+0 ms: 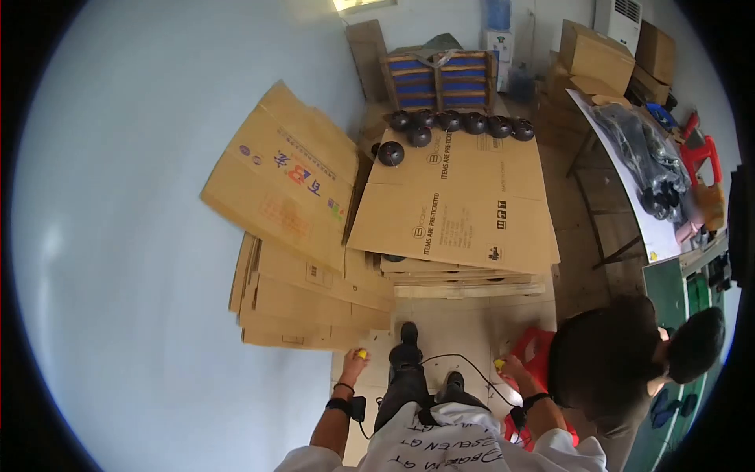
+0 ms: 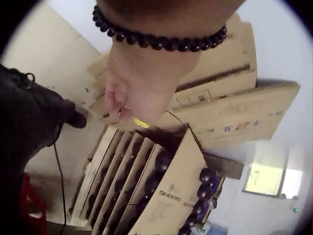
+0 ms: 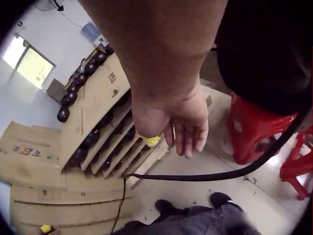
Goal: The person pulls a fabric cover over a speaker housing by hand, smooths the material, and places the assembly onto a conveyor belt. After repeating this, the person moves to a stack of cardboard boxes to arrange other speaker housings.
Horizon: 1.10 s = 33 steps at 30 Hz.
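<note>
My left hand (image 1: 354, 370) hangs at my side, near loose cardboard sheets (image 1: 299, 303) leaning by the wall. Its fingers are loosely curled around nothing, and a bit of yellow covering (image 2: 142, 123) shows at the thumb. On the other side, my right hand (image 3: 173, 117) hangs with relaxed fingers pointing down; yellow wrapping (image 3: 153, 141) covers its thumb tip. Ahead stands a stack topped by a printed cardboard sheet (image 1: 464, 204). Several dark round balls (image 1: 391, 153) sit along its far and left edges, and more dark balls (image 2: 151, 183) lie in layers between the sheets below.
A wooden pallet (image 1: 472, 290) bears the stack. At right, a person in dark clothes (image 1: 605, 362) sits on a red stool (image 1: 535, 354). Beyond is a table (image 1: 609, 165) with plastic-wrapped items. A black cable (image 3: 205, 177) hangs between my wrists.
</note>
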Available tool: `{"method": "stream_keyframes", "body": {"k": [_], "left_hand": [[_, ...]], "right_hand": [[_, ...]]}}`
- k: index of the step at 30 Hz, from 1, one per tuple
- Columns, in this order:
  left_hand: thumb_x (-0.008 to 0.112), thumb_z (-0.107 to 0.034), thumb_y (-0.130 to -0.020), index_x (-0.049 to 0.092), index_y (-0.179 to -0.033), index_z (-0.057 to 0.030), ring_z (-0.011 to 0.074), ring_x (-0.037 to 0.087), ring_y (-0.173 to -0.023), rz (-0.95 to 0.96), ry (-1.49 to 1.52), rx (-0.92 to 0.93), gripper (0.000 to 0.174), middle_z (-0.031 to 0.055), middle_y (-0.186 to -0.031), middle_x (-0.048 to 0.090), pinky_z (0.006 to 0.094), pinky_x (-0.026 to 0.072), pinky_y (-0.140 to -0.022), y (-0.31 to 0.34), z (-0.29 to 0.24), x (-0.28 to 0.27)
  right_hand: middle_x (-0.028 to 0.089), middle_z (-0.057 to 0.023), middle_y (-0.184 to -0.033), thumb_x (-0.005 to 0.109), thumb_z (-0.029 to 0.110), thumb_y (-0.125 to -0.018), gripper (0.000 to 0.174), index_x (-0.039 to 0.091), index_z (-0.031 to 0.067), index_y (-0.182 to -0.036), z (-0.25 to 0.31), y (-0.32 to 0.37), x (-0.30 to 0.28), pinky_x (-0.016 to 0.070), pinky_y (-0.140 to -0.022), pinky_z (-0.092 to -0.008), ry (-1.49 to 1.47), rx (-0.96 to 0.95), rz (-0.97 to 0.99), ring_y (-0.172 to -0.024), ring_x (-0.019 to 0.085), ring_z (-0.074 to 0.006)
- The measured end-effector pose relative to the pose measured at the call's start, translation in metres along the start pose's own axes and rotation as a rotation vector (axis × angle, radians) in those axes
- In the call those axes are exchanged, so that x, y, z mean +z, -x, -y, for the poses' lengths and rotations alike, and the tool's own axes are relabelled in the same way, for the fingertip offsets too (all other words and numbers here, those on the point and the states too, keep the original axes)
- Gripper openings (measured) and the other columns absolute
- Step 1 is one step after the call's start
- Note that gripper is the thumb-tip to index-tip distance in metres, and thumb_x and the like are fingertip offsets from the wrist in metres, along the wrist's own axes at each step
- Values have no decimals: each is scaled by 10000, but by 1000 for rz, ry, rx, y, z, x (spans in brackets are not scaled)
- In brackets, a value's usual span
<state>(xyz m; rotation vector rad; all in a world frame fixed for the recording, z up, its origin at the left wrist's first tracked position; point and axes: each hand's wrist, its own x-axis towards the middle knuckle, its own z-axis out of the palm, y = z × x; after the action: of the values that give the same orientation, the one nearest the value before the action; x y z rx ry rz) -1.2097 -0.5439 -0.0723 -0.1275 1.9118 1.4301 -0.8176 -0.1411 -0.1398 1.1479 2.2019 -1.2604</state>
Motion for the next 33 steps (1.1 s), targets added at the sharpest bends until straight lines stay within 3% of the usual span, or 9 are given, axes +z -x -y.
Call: {"method": "stream_keyframes", "body": {"k": [4, 6, 7, 13, 14, 18, 24, 27, 33], "left_hand": [[689, -130, -934, 637, -1182, -41, 222, 710, -987, -105, -236, 373, 269, 113, -1092, 735, 330, 570, -837, -158, -17, -13], [705, -115, -917, 632, -1193, -36, 237, 705, -1024, -147, -295, 266, 295, 123, -1113, 732, 352, 566, -876, -214, -51, -3], [722, -100, -900, 628, -1203, -32, 252, 700, -1061, -201, -388, 168, 324, 133, -1134, 729, 375, 561, -914, -234, -68, -5], [700, -58, -886, 550, -1364, 6, 370, 615, -1232, -259, -535, 336, 506, 194, -1308, 653, 441, 467, -1091, -327, -202, 30], [697, -51, -878, 520, -1417, 16, 384, 581, -1281, -279, -540, 499, 571, 213, -1352, 625, 444, 435, -1125, -359, -213, 32], [671, -56, -897, 429, -1501, 50, 359, 444, -1440, -339, -918, 399, 659, 266, -1497, 498, 428, 325, -1213, -468, -235, 35], [719, -156, -936, 474, -1448, 56, 319, 620, -1173, -182, -725, 291, 605, 218, -1264, 651, 417, 477, -1023, -543, -180, 2], [752, -253, -946, 549, -1342, 26, 301, 649, -1063, -64, -612, 179, 525, 187, -1153, 686, 411, 507, -935, -498, -239, 25], [779, -336, -938, 588, -1210, 15, 303, 639, -1066, -274, -664, 245, 484, 172, -1139, 675, 408, 498, -936, -477, -247, 31]], "right_hand": [[737, -243, -1149, 714, 238, -891, 308, 756, 107, -1167, 80, -42, -44, 572, -905, -448, -94, -44, -232, -1112, 713, -377], [721, -232, -1221, 737, 175, -885, 352, 704, 64, -1218, 30, -83, -41, 564, -927, -423, -239, 180, -341, -1144, 709, -344], [735, -209, -1171, 779, 153, -873, 441, 623, 33, -1268, 65, -68, -60, 564, -918, -430, -182, 148, -464, -1103, 716, -356], [703, -228, -1104, 853, 309, -869, 591, 567, -18, -1270, 75, -113, -146, 552, -875, -464, -522, 170, -972, -1007, 687, -401], [703, -228, -1104, 853, 309, -869, 591, 567, -18, -1270, 74, -129, -172, 552, -875, -464, -516, 177, -996, -1007, 687, -401], [629, -290, -1169, 869, 434, -838, 715, 554, -70, -1234, 18, -223, -207, 489, -985, -497, -165, 389, -1052, -1114, 612, -441], [539, -355, -1313, 925, 542, -715, 1026, 440, -14, -1429, -3, -259, -208, 484, -1011, -544, -85, 658, -969, -1205, 557, -506], [579, -345, -1249, 927, 600, -677, 994, 510, 4, -1355, 5, -247, -227, 486, -996, -554, -179, 685, -884, -1174, 570, -494], [615, -318, -1157, 921, 631, -666, 974, 549, -5, -1303, 5, -229, -224, 497, -957, -523, -161, 638, -931, -1093, 585, -455]]}}
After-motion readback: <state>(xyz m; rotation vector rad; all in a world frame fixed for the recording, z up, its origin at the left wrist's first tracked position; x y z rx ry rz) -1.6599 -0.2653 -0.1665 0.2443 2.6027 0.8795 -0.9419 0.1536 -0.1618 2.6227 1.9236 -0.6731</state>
